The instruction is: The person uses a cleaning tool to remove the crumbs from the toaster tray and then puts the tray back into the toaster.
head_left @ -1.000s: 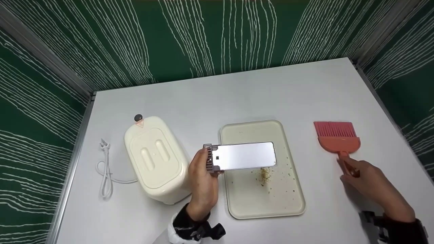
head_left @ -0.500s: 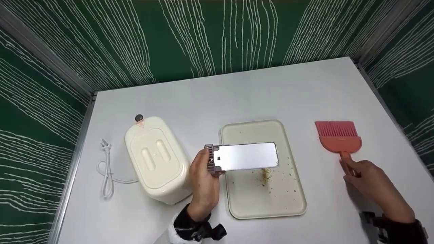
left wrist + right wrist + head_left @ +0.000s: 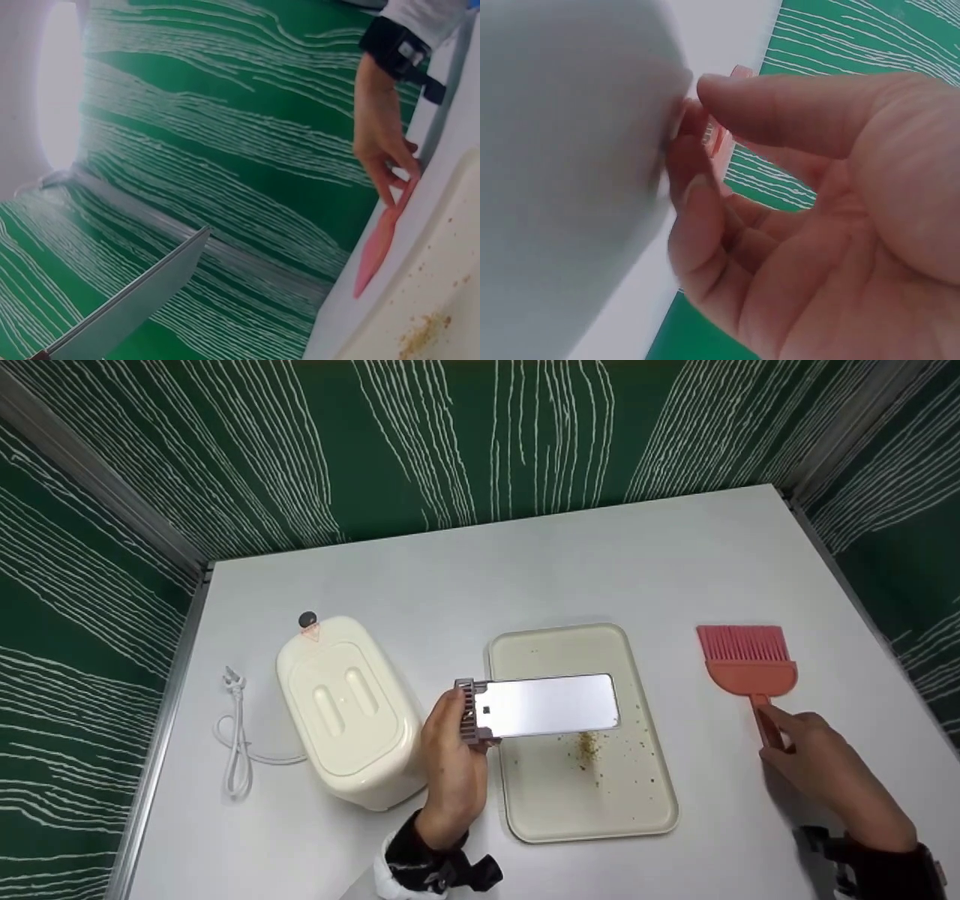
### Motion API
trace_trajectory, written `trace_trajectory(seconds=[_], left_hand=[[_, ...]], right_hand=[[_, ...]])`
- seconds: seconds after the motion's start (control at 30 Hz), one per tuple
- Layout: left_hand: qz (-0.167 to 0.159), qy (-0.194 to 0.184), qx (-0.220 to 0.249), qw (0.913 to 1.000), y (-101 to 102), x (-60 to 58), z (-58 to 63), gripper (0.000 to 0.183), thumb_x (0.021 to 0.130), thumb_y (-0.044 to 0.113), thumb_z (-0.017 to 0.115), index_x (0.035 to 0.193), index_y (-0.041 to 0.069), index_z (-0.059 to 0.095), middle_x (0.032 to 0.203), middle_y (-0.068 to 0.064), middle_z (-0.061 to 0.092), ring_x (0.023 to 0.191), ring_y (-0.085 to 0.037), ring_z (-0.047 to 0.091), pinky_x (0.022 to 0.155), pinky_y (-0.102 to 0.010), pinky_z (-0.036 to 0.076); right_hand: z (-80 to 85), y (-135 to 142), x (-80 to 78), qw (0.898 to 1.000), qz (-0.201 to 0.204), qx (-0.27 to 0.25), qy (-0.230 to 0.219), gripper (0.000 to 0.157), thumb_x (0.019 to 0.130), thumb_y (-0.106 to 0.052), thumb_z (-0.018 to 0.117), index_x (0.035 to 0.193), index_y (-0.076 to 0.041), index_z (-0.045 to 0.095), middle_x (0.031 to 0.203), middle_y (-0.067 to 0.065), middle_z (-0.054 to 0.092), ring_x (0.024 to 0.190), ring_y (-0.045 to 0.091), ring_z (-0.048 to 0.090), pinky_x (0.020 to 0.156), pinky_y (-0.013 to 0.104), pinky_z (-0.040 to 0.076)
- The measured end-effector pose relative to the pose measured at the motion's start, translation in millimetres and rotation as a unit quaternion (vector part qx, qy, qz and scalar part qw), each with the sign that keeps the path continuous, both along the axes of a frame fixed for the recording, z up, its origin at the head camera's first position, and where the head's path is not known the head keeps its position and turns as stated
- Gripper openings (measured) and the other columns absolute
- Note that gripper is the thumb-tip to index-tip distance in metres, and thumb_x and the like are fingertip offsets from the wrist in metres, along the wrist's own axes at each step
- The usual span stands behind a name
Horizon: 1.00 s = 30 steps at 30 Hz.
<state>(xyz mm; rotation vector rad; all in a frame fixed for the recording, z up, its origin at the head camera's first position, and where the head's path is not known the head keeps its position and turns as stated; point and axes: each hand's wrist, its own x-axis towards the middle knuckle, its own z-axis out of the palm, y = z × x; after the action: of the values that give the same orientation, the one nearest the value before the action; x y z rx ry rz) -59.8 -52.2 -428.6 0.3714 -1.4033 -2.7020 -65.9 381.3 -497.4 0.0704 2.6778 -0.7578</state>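
In the head view my left hand (image 3: 454, 776) grips the grey slotted end of a toaster crumb tray (image 3: 555, 705), a flat shiny metal plate. The plate reaches out over a cream rectangular tray (image 3: 577, 814), where a small heap of brown crumbs (image 3: 587, 748) lies among scattered bits. To the right, my right hand (image 3: 814, 757) pinches the handle of a coral hand brush (image 3: 750, 679) with thumb and fingers. Its pink bristles point away from me, low over the white table. The right wrist view shows the thumb and curled fingers (image 3: 697, 225) at the handle, most of which they hide.
A cream toaster (image 3: 349, 712), lid on and black knob at its far end, stands left of my left hand. Its white cord and plug (image 3: 236, 727) lie farther left. Green walls with white streaks (image 3: 480, 442) border the white table (image 3: 420, 592).
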Motion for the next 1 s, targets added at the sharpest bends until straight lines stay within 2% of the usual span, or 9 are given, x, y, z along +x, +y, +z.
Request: trace_trajectory(seconds=[0.07, 0.17, 0.23, 0.33, 0.4, 0.53, 0.77, 0.9, 1.0], left_hand=[[-0.003, 0.003, 0.001, 1.0, 0, 0.3, 0.3, 0.029, 0.112, 0.019, 0.039, 0.108, -0.001, 0.06, 0.087, -0.008, 0.062, 0.067, -0.013, 0.052, 0.059, -0.024, 0.044], [-0.004, 0.001, 0.005, 1.0, 1, 1.1, 1.0, 0.029, 0.112, 0.018, 0.039, 0.109, -0.001, 0.06, 0.087, -0.008, 0.063, 0.067, -0.013, 0.053, 0.059, -0.024, 0.045], [-0.005, 0.002, 0.008, 1.0, 1, 2.1, 1.6, 0.029, 0.112, 0.017, 0.039, 0.109, -0.002, 0.061, 0.088, -0.009, 0.064, 0.066, -0.013, 0.054, 0.059, -0.024, 0.045], [-0.01, 0.012, 0.008, 0.9998, 0, 4.3, 2.6, 0.028, 0.111, 0.016, 0.039, 0.109, -0.002, 0.061, 0.09, -0.01, 0.066, 0.068, -0.013, 0.055, 0.058, -0.024, 0.046], [-0.017, 0.02, 0.009, 0.9996, 0, 6.2, 3.7, 0.027, 0.111, 0.015, 0.039, 0.108, -0.002, 0.06, 0.092, -0.01, 0.067, 0.069, -0.013, 0.057, 0.059, -0.024, 0.047], [-0.031, 0.035, 0.014, 0.9988, -2, 9.1, 4.5, 0.021, 0.11, 0.013, 0.039, 0.104, 0.002, 0.057, 0.093, -0.009, 0.069, 0.069, -0.013, 0.06, 0.06, -0.024, 0.051], [-0.045, 0.053, 0.01, 0.9975, -8, 13.2, 1.2, 0.018, 0.108, 0.01, 0.04, 0.107, -0.001, 0.054, 0.098, -0.011, 0.071, 0.074, -0.014, 0.067, 0.064, -0.027, 0.055], [-0.059, 0.058, 0.006, 0.9965, -8, 15.2, -1.6, 0.017, 0.105, 0.008, 0.041, 0.111, -0.004, 0.053, 0.1, -0.011, 0.069, 0.078, -0.016, 0.069, 0.069, -0.029, 0.058], [-0.067, 0.064, 0.012, 0.9956, -7, 16.5, -6.4, 0.016, 0.103, 0.004, 0.042, 0.112, -0.003, 0.052, 0.102, -0.01, 0.067, 0.082, -0.016, 0.069, 0.072, -0.03, 0.06]], right_hand=[[2.2, -5, 1.8, 0.999, -0.005, 0.005, 0.042, 0.069, 0.096, -0.007, 0.069, 0.154, 0.011, 0.036, 0.115, 0.04, 0.047, 0.092, 0.043, 0.055, 0.068, 0.046, 0.051], [7.1, -17, 5.1, 0.988, -0.018, -0.004, 0.154, 0.055, 0.096, -0.005, 0.07, 0.145, 0.009, 0.05, 0.114, 0.038, 0.051, 0.098, 0.048, 0.054, 0.072, 0.053, 0.049], [11.7, -26, 7.4, 0.974, -0.018, -0.015, 0.227, 0.049, 0.094, -0.001, 0.072, 0.138, 0.01, 0.055, 0.115, 0.037, 0.054, 0.104, 0.05, 0.052, 0.076, 0.046, 0.047], [19.2, -40, 8.2, 0.957, -0.01, -0.034, 0.288, 0.049, 0.091, 0.004, 0.075, 0.136, 0.012, 0.057, 0.121, 0.035, 0.057, 0.11, 0.048, 0.052, 0.082, 0.029, 0.04], [24.2, -50, 8.4, 0.955, -0.007, -0.047, 0.293, 0.052, 0.09, 0.005, 0.076, 0.138, 0.012, 0.056, 0.127, 0.034, 0.057, 0.115, 0.047, 0.051, 0.086, 0.017, 0.035], [30.5, -70, 9.4, 0.95, -0.001, -0.078, 0.303, 0.053, 0.091, 0.004, 0.076, 0.14, 0.009, 0.056, 0.132, 0.03, 0.058, 0.121, 0.045, 0.052, 0.096, 0.009, 0.029], [40.3, -107, 10.3, 0.948, 0.018, -0.123, 0.293, 0.045, 0.094, 0.001, 0.076, 0.136, 0.002, 0.061, 0.128, 0.019, 0.066, 0.116, 0.026, 0.056, 0.09, 0.012, 0.035], [45.7, -124, 8.6, 0.94, 0.044, -0.132, 0.313, 0.041, 0.092, 0.003, 0.075, 0.131, 0.0, 0.065, 0.121, 0.012, 0.071, 0.109, 0.006, 0.058, 0.085, 0.009, 0.038], [45.1, -133, 8.3, 0.935, 0.056, -0.142, 0.321, 0.038, 0.093, 0.003, 0.075, 0.129, -0.002, 0.067, 0.117, 0.008, 0.073, 0.106, 0.003, 0.061, 0.083, 0.007, 0.04]])
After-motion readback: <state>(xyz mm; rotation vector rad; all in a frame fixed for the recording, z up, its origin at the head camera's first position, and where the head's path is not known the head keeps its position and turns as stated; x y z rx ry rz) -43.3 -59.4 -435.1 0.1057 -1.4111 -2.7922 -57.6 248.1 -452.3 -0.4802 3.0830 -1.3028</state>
